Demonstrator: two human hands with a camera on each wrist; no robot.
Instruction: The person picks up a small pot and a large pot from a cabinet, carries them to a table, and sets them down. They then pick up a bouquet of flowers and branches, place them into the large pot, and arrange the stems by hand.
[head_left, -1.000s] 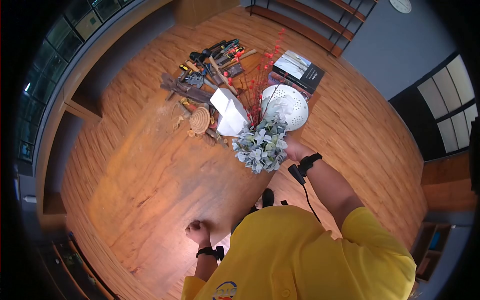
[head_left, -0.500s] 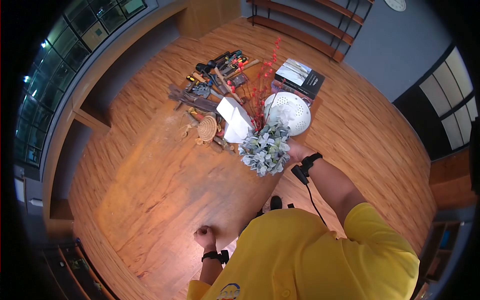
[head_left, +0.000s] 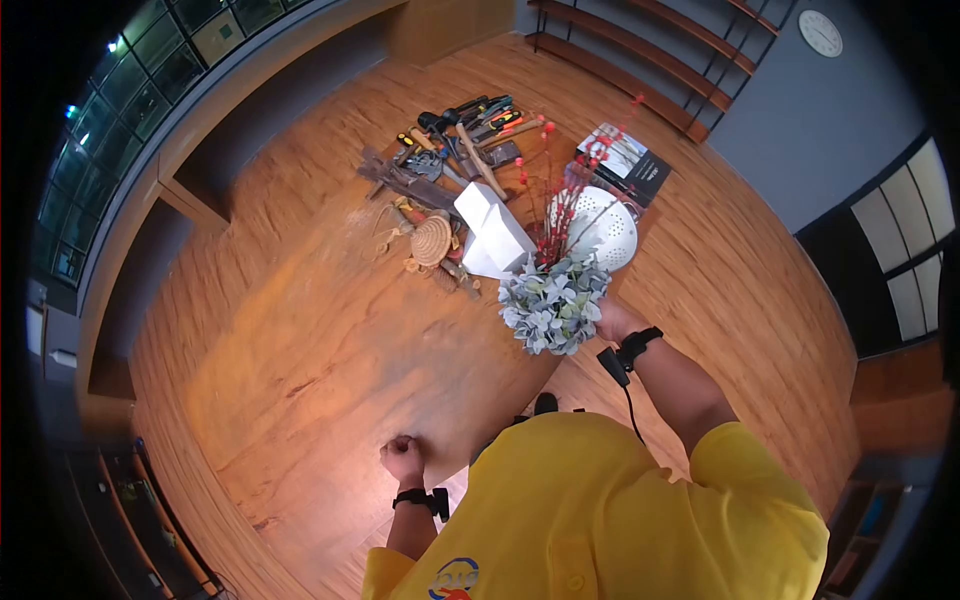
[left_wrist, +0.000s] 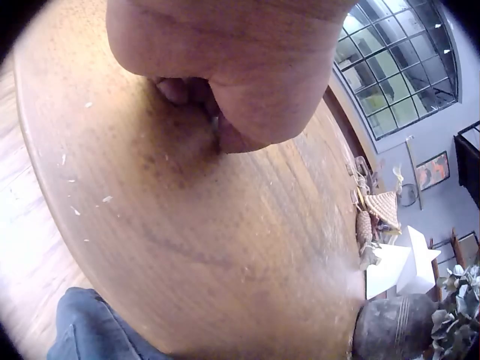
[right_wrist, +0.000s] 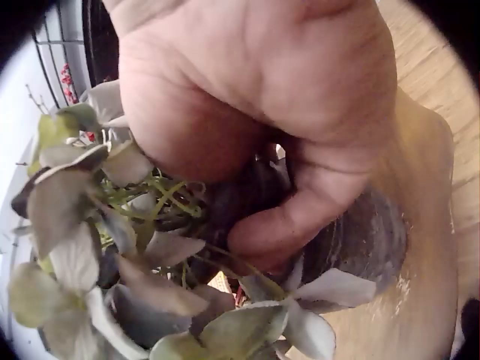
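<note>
Because the blue-grey hydrangeas crowd the mouth of the dark ribbed vase, the right hand takes it from the outer side, its fingers wrapped around what looks like the neck, just under the blooms; leaves cover part of that grip. Such a hold probably suits the shape, as a narrow neck would give the fingers more to close around than the wide body, and it would check any sway from the flowers above. The vase is upright at the near edge of the tabletop, its base seemingly resting on the wood, within easy reach of the right arm. The left hand rests near the edge well apart from it, fingers curled in, with nothing visible in them; it may serve simply as a prop for the leaning body. Beyond the flowers, red berry branches rise between a white angular ornament and a white colander, perhaps set close together to share the corner. Farther off, a wooden-handled hammer lies among other tools, and a small woven cone sits beside driftwood, seemingly grouped roughly by kind.
</note>
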